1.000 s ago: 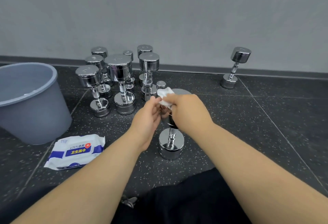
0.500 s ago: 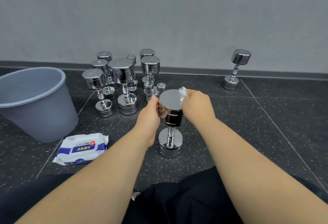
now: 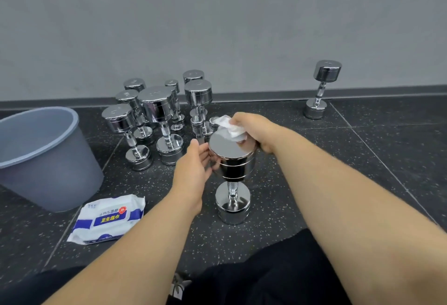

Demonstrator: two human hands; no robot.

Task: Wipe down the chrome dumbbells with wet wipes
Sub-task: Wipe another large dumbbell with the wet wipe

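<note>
The right hand [image 3: 254,133] is pinching a crumpled white wet wipe [image 3: 229,128] and pressing it onto the flat top of the chrome dumbbell [image 3: 232,163], which is standing on end just beneath it on the dark speckled floor [image 3: 350,159]. The left hand [image 3: 193,170] is cupping the near left side of that dumbbell's upper head, fingers curling against the metal. Beyond the left hand, a cluster of dumbbells [image 3: 157,111] is standing upright. To its left, a wet wipes pack [image 3: 108,220] is lying beside a grey plastic bin [image 3: 48,166]. Well beyond the right hand, a lone dumbbell [image 3: 323,87] is standing by the wall.
</note>
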